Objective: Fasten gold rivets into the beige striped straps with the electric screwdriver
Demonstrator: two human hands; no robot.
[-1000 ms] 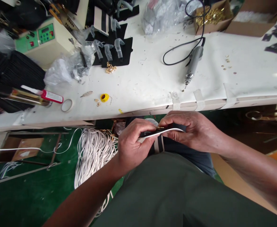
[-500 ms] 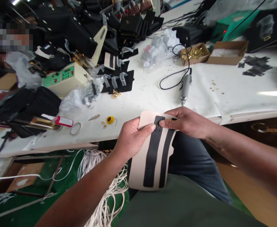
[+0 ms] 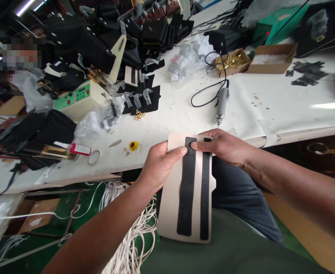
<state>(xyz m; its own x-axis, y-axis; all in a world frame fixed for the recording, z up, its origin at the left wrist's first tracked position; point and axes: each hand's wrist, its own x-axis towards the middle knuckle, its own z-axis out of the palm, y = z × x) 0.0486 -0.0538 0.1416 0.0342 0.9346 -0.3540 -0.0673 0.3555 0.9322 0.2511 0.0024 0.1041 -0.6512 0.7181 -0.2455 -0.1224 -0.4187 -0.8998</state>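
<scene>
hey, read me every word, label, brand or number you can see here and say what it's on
No text is legible.
Red bottle's white label: too small and blurred to read.
Green control panel: any markings too small to read.
Held beige panel: no lettering visible.

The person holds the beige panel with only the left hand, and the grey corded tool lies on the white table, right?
No: the head view shows left hand and right hand both holding the beige panel. The grey corded tool does lie on the white table.
</scene>
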